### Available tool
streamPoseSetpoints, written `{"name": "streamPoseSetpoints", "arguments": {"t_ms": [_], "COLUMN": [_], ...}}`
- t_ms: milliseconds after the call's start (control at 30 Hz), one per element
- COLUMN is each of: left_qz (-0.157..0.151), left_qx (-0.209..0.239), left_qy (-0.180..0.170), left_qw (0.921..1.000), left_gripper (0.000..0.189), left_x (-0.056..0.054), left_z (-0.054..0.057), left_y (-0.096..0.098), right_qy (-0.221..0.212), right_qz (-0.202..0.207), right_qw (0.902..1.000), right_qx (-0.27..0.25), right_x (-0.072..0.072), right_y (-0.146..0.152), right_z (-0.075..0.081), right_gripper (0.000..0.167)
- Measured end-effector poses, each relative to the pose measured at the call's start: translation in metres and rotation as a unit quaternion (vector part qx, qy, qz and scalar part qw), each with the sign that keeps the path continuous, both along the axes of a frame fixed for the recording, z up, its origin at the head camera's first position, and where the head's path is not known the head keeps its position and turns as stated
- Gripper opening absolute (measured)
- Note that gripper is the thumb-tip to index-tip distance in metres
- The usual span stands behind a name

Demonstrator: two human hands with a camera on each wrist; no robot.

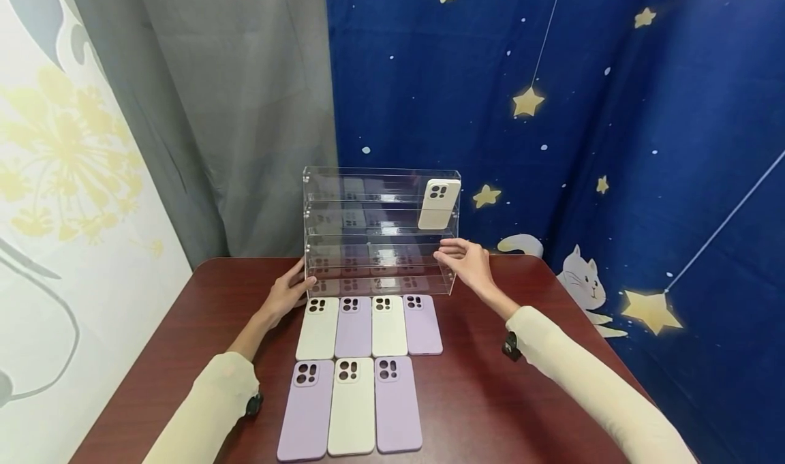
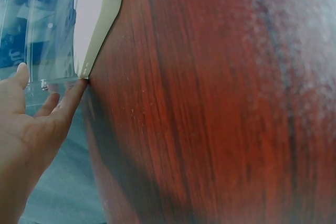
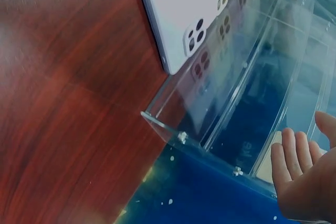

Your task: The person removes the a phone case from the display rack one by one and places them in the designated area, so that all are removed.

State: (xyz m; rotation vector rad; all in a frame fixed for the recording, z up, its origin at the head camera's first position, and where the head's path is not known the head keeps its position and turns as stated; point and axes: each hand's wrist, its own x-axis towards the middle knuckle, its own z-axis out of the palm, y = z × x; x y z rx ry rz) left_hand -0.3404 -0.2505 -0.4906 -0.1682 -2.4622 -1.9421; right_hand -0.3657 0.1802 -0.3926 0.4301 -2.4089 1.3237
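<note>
A clear acrylic tiered rack [image 1: 380,251] stands on the table with one cream phone case [image 1: 437,205] leaning at its upper right. My left hand [image 1: 288,292] is at the rack's lower left side, thumb near the front edge; in the left wrist view its fairly straight fingers [image 2: 67,103] reach the corner of a cream case [image 2: 102,27]. On the other side, my right hand [image 1: 467,259] is beside the rack's right edge, below the standing case, holding nothing. The right wrist view shows its fingers [image 3: 292,153] extended and the thumb apart.
In front of the rack lie two rows of cream and lilac phone cases, camera cutouts toward the rack, including a lilac case [image 1: 423,324] and a near cream case [image 1: 352,409]. The dark red table [image 1: 490,396] ends before grey and blue star-patterned curtains [image 1: 417,75].
</note>
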Motion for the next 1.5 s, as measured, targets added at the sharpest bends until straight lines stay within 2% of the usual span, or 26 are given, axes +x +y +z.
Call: {"name": "streamPoseSetpoints", "arguments": {"t_ms": [500,733,1033,1500], "left_qz": [-0.006,0.001,-0.005,0.003], "left_qx": [0.019,0.011,0.017,0.019], "left_qy": [-0.002,-0.005,0.005,0.003], "left_qw": [0.9998,0.9999,0.9998,0.9998], "left_gripper": [0.074,0.075,0.074,0.072], "left_x": [-0.001,0.002,0.003,0.004], "left_z": [-0.002,-0.001,0.002,0.002], "left_y": [-0.003,-0.001,0.000,0.002], "right_qy": [0.025,0.042,0.057,0.060], "right_qz": [-0.034,-0.043,-0.059,-0.103], "right_qw": [0.9990,0.9981,0.9965,0.9923], "right_qx": [0.011,-0.009,-0.014,-0.034], "right_x": [-0.028,-0.041,-0.056,-0.070], "right_y": [0.005,0.006,0.004,0.007], "right_z": [0.017,0.027,0.032,0.047], "right_gripper": [0.040,0.039,0.037,0.040]}}
